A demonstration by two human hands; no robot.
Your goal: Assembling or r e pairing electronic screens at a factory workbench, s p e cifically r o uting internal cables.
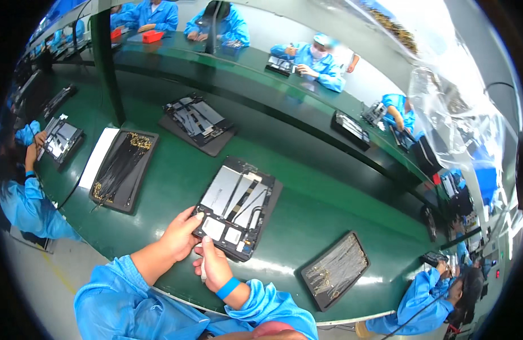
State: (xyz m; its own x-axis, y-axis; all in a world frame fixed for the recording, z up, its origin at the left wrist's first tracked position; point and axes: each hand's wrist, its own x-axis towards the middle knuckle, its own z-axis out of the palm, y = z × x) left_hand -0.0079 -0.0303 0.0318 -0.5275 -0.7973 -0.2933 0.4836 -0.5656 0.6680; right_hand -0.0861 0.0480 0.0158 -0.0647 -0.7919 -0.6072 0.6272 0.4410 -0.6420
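A person in blue sleeves works at a green conveyor table. At centre lies an opened tablet on a dark tray, its inner parts and cables showing. The left hand grips the tablet's near corner at about seven o'clock. The right hand, wearing a blue wristband, is closed around a slim white tool just below the tablet. A tray of black cables sits at nine o'clock; a tray of small metal parts at four o'clock.
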